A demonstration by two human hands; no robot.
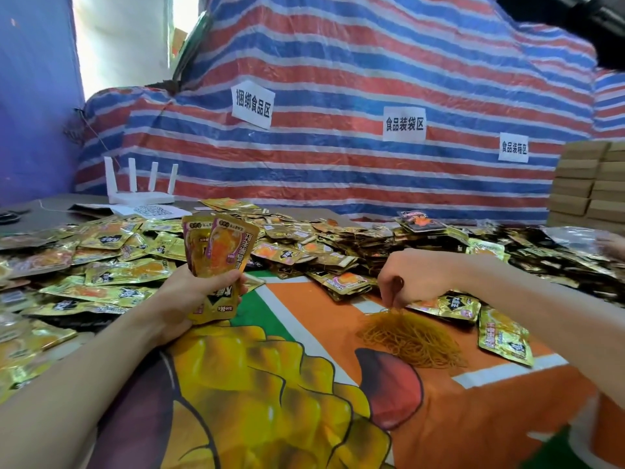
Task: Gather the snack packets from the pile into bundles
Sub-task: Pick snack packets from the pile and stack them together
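L hand (199,296) grips gold foil snack packets (221,248) low; prob light, slick, floppy. R hand (417,275) pinches thin orange rubber bands (414,338) right of packets.

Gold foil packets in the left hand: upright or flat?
Upright: left hand grips the gold foil snack packets low, tops pointing up.

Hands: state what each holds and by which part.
The left hand grips an upright stack of snack packets round its lower half; the right hand pinches rubber bands at the heap's top.
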